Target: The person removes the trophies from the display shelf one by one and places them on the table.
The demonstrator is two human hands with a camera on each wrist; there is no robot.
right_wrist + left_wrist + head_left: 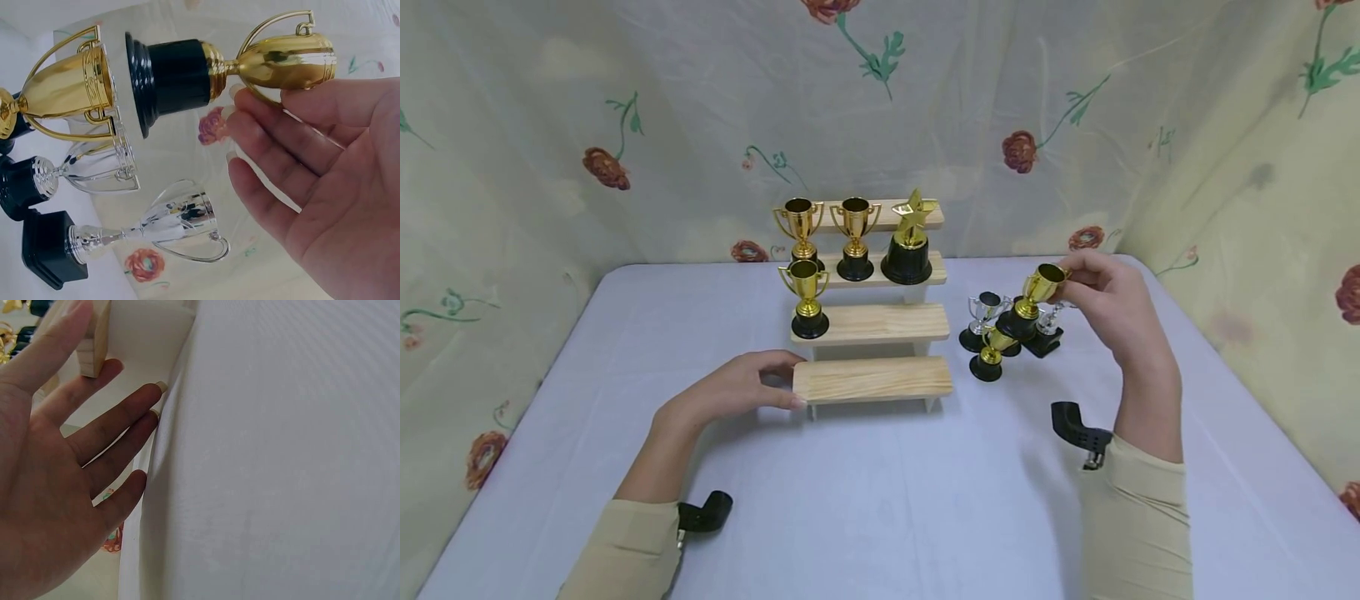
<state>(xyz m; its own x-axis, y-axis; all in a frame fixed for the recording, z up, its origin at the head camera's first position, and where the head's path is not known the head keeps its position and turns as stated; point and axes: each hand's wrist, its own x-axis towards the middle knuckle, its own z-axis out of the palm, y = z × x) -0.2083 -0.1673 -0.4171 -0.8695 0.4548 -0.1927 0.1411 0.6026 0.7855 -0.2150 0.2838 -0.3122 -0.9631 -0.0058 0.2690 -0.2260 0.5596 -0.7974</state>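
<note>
My right hand (1108, 304) pinches a gold trophy cup (1043, 285) with a black base by its cup. In the right wrist view this trophy cup (287, 62) hangs off the table, near another gold one (65, 84). Below it in the head view are a gold trophy cup (992, 350), a silver trophy cup (985, 310) and a silver one with a square base (1047, 335). My left hand (737, 387) holds the left end of the lowest step of a wooden stepped display stand (872, 380), thumb and index finger about the board (94, 344), other fingers extended.
On the stand's upper steps stand two gold trophy cups (855, 225) and a gold star trophy (913, 229). One more gold trophy cup (806, 287) is at the left of the step below. A flowered curtain (685, 125) hangs behind the white-covered table (880, 500).
</note>
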